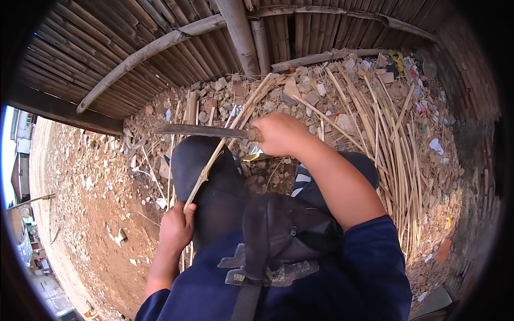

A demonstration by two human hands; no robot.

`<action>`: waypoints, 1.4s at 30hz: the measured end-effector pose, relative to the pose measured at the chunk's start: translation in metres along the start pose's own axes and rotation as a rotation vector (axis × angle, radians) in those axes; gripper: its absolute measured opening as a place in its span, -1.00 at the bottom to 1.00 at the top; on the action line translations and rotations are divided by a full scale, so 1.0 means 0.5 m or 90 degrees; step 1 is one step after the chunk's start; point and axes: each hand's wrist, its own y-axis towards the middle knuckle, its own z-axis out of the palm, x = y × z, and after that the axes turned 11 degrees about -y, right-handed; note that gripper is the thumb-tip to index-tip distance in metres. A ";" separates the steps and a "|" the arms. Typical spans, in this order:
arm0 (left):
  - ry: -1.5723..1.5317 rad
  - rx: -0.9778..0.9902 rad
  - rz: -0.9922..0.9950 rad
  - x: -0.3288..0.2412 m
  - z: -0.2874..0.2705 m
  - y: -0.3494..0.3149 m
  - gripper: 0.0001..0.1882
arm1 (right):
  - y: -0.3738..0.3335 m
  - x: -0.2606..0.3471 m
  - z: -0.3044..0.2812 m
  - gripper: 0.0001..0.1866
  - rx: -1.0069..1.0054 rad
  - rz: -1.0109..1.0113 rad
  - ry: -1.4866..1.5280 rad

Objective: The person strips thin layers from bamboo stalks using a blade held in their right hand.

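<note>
My right hand is closed round the wooden handle of a machete, whose dark blade points left above my left knee. In my left hand is the near end of a long split bamboo strip. The strip slants up and away to the right, over my left thigh, toward the rubble. Blade and strip cross near the knee; I cannot tell whether they touch. Part of the handle is hidden by my right fingers.
Many loose bamboo strips lie on the rubble to my right. Ahead stands a bamboo slat wall with a thick post. A brick wall rises at the far right. Bare dirt with scattered stones stretches left.
</note>
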 end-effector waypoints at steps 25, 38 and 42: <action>-0.018 -0.002 0.054 0.027 0.014 0.003 -0.59 | 0.043 -0.109 -0.013 -0.56 0.100 0.053 0.121; -0.048 0.021 0.028 0.016 -0.008 0.015 -0.59 | 0.001 -0.045 -0.017 -0.73 -0.056 -0.002 -0.057; -0.027 0.002 0.067 0.027 0.005 0.017 -0.55 | 0.032 -0.133 -0.034 -0.63 0.026 0.102 0.093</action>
